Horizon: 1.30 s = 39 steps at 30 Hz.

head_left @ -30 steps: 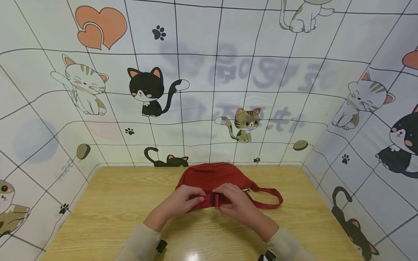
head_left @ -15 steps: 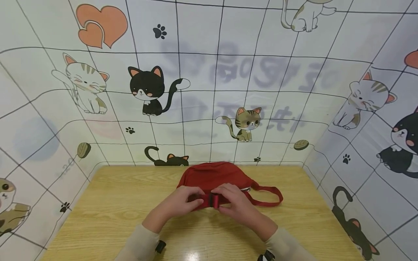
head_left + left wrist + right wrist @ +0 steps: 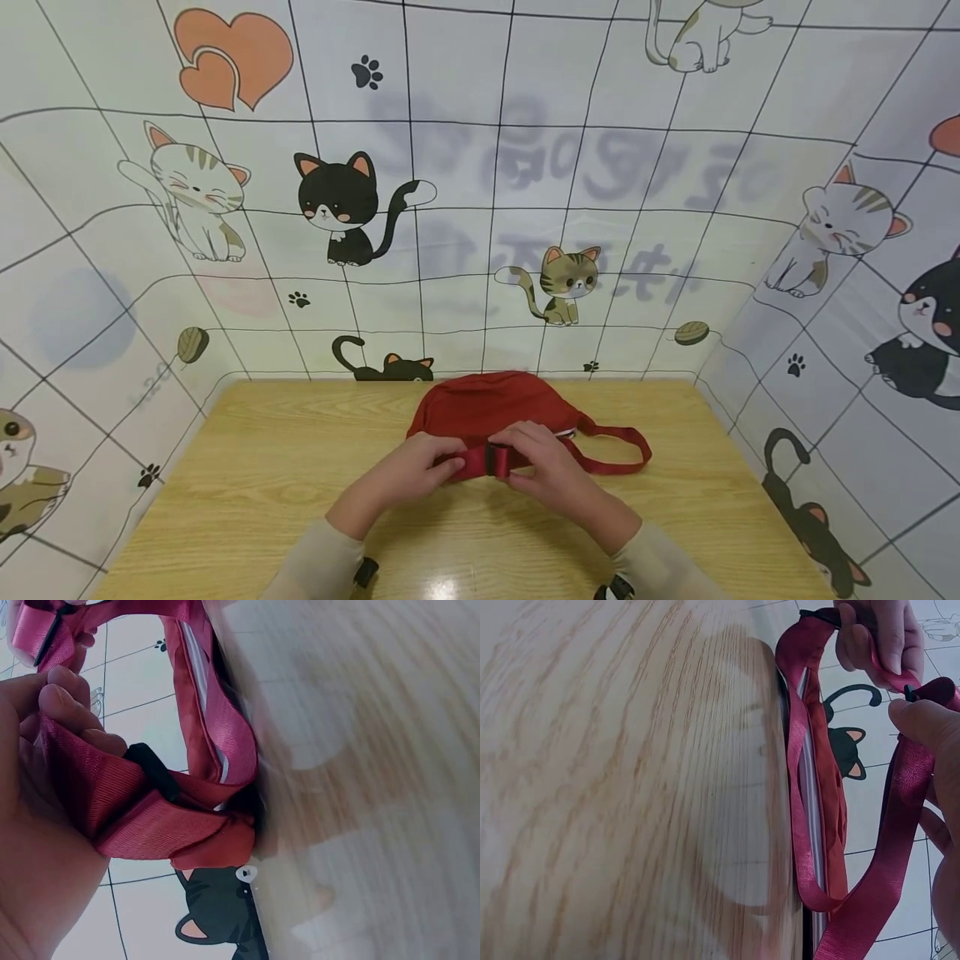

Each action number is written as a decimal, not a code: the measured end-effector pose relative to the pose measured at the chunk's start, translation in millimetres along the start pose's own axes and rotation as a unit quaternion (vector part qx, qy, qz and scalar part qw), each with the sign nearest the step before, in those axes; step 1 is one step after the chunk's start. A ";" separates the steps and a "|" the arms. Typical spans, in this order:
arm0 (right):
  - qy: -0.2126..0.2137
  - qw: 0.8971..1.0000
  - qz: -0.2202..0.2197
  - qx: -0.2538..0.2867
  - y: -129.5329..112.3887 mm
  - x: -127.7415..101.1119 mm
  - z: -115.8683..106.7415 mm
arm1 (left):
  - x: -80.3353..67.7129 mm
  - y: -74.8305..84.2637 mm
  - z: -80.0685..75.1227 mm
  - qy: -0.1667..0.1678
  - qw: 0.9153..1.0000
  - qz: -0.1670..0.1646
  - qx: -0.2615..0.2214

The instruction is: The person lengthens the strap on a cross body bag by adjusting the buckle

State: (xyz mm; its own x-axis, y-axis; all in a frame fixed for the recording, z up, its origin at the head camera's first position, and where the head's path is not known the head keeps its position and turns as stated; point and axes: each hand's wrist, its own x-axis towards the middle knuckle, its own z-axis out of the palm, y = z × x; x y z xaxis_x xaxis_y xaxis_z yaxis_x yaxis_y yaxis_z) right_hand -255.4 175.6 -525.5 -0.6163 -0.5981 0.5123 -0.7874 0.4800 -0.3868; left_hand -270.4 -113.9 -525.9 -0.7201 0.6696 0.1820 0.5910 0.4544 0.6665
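A red waist bag (image 3: 495, 404) lies on the wooden table, its zip partly visible on the right. Its red strap (image 3: 472, 462) runs raised along the near side between the hands, with a black slider buckle (image 3: 491, 459) on it. My left hand (image 3: 412, 467) pinches the strap left of the slider, thumb and fingers together; the left wrist view shows the strap folded in that hand. On the slider's other side my right hand (image 3: 547, 467) grips the strap, its thumb (image 3: 922, 720) near the slider. A second black buckle part (image 3: 154, 771) sits on the strap in the left wrist view.
A strap loop (image 3: 618, 450) extends from the bag's right end onto the light wooden table (image 3: 285, 467). White wall sheeting (image 3: 465, 183) with cat prints and black grid lines encloses the back and sides. Black bands show at both sleeves.
The slider on the strap has shifted slightly to the right between the hands, and more strap shows beside the left hand. The bag stays in place.
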 end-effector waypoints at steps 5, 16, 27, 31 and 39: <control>0.007 1.000 -0.024 0.007 -4.0 4.1 2.8 | 7.2 6.4 0.1 -0.009 1.000 0.016 -0.015; 0.020 0.999 -0.030 -0.001 -6.8 3.4 3.7 | -1.2 7.7 -0.6 0.008 1.000 -0.011 0.000; 0.012 1.000 -0.011 0.004 -2.5 -2.1 1.6 | -9.3 4.0 -3.0 0.008 1.000 -0.012 0.023; 0.015 1.000 -0.020 0.010 -3.6 -0.2 2.0 | -5.0 5.0 -3.0 0.005 1.000 -0.001 0.015; 0.005 1.000 -0.017 0.015 -6.1 4.5 5.7 | 1.6 10.9 -3.7 0.005 1.000 0.020 0.015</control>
State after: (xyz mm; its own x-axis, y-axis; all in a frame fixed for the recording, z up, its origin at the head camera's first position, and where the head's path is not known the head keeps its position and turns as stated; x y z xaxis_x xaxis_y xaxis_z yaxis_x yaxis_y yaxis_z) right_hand -253.5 166.3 -525.2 -0.5889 -0.6072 0.5333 -0.8082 0.4404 -0.3910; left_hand -266.5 -110.0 -515.7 -0.6998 0.6813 0.2150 0.6293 0.4455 0.6367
